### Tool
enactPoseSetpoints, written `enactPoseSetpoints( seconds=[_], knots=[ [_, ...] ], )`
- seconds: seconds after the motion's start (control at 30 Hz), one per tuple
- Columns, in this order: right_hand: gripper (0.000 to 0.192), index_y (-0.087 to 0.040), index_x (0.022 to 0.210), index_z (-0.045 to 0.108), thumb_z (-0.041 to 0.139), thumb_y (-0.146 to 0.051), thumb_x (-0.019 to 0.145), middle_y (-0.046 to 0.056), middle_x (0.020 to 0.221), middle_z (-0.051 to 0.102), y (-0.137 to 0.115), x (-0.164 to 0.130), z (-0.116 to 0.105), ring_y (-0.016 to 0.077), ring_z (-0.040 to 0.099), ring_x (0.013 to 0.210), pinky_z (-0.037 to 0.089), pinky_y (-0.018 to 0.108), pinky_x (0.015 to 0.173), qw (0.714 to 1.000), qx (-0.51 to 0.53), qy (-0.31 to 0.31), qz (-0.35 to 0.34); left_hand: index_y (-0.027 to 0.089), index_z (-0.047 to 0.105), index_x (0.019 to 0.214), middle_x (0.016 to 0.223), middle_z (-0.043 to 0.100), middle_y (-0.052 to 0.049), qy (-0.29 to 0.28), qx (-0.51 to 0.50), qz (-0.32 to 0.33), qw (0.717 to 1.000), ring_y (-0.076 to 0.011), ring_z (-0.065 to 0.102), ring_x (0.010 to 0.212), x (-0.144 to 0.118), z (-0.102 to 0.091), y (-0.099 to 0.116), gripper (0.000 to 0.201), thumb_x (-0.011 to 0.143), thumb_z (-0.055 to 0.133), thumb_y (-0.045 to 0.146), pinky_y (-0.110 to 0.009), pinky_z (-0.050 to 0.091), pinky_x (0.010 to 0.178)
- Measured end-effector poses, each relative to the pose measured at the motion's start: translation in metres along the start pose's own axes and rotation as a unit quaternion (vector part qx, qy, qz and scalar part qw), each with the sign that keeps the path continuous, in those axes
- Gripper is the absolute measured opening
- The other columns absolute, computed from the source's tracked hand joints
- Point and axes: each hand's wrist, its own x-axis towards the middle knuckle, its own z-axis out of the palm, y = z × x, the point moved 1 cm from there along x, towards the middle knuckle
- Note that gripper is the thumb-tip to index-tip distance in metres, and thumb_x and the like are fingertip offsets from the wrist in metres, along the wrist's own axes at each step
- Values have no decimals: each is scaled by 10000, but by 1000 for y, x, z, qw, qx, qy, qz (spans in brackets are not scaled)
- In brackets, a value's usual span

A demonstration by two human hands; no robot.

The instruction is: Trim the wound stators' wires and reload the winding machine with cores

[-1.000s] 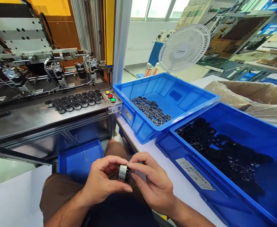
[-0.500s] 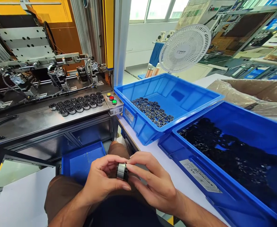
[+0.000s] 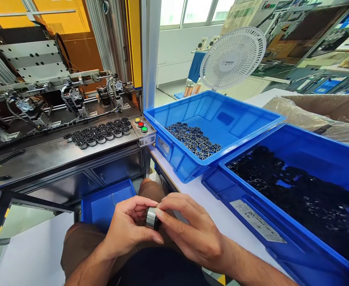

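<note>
Between my two hands, above my lap, is a motor stator (image 3: 151,218), a short ring with a silver band and black ends. My left hand (image 3: 129,226) grips its rim, thumb below and fingers above. From the other side, the fingertips of my right hand (image 3: 190,228) are closed on the stator's black right-hand end, partly hiding it. Similar stators (image 3: 101,134) stand packed together on the metal machine bench. More ring-shaped parts (image 3: 194,139) lie in the light blue bin (image 3: 234,137), and a heap of black plastic pieces (image 3: 293,190) fills part of the darker blue bin (image 3: 252,214).
A machine with clamping fixtures (image 3: 73,95) stands at the left behind the bench (image 3: 43,155). Coloured push buttons (image 3: 141,124) sit at the bench corner, and green-handled pliers (image 3: 0,165) lie at its left. A white fan (image 3: 232,57) rises behind the bins. A blue tray (image 3: 107,202) is below.
My right fingers have moved slightly left and closed further over the stator's end, covering more of its black edge. The view has shifted a little. Both hands stay on the stator.
</note>
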Motion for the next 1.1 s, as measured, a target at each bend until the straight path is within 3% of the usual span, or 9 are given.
enactPoseSetpoints(
  seconds=[0.07, 0.17, 0.33, 0.53, 0.67, 0.77, 0.9, 1.0, 1.1],
  knots=[
    [427, -83, 1267, 600, 575, 19, 854, 150, 1045, 622, 2, -1, 2, 230, 606, 1016, 581, 394, 851, 1000, -4, 11, 12, 218, 790, 952, 848, 813, -26, 7, 4, 6, 1000, -134, 735, 730, 0, -1, -4, 529, 479, 937, 32, -167, 568, 669],
    [482, -180, 1322, 585, 659, -67, 859, 129, 1142, 604, 8, -4, 5, 223, 608, 1072, 571, 374, 896, 995, 46, 21, 89, 224, 750, 1140, 1016, 797, -92, -9, -24, 22, 999, -189, 752, 838, -1, -1, -12, 481, 678, 883, 228, -235, 581, 752],
    [394, -241, 1304, 621, 633, -364, 931, 137, 1339, 563, 18, -6, 11, 273, 551, 1265, 498, 447, 1046, 938, 212, 11, 274, 321, 598, 1362, 1244, 722, -123, -38, -107, 8, 994, -268, 711, 1085, -10, 0, -20, 464, 904, 663, 360, -385, 570, 903],
    [216, -186, 1032, 747, 614, -334, 946, 123, 1176, 696, 14, 1, 24, 225, 685, 1085, 586, 360, 920, 874, 325, 31, 361, 331, 329, 1536, 1193, 740, -97, 0, -77, 0, 997, -229, 677, 1143, -17, 2, -21, 655, 946, 612, 304, -373, 519, 994],
    [216, -176, 995, 749, 652, -353, 918, 89, 1015, 754, 12, 2, 31, 198, 729, 898, 631, 295, 747, 840, 366, 66, 395, 281, 281, 1557, 1170, 739, -116, 17, -65, -15, 998, -245, 689, 1102, -16, 2, -21, 713, 935, 621, 361, -384, 517, 989],
    [175, -183, 1016, 734, 643, -297, 919, 83, 1019, 742, 9, 0, 34, 197, 718, 926, 619, 303, 790, 864, 327, 97, 371, 298, 444, 1468, 1171, 733, -93, 37, -50, -12, 998, -222, 699, 1052, -15, -1, -21, 573, 929, 630, 355, -354, 528, 955],
    [273, -186, 1164, 658, 617, -146, 897, 105, 1098, 693, 5, -4, 33, 213, 671, 1044, 592, 367, 886, 947, 174, 126, 238, 244, 692, 1168, 994, 765, -49, 69, -7, 14, 998, -171, 707, 897, -13, -5, -21, 295, 883, 698, 317, -266, 549, 825],
    [395, -131, 1255, 598, 584, -39, 871, 140, 1082, 682, 3, -6, 34, 230, 655, 1044, 597, 402, 863, 986, 49, 122, 101, 222, 730, 1108, 906, 769, -35, 75, -6, 28, 997, -146, 691, 835, -9, -7, -21, 328, 794, 795, 288, -216, 534, 763],
    [428, -104, 1287, 570, 600, -42, 864, 152, 1069, 680, 2, -6, 33, 253, 645, 1067, 606, 431, 854, 991, -2, 124, 44, 230, 741, 1101, 842, 769, -30, 46, -51, 18, 997, -146, 695, 750, -4, -6, -22, 384, 741, 836, 325, -237, 544, 738]
  ],
)
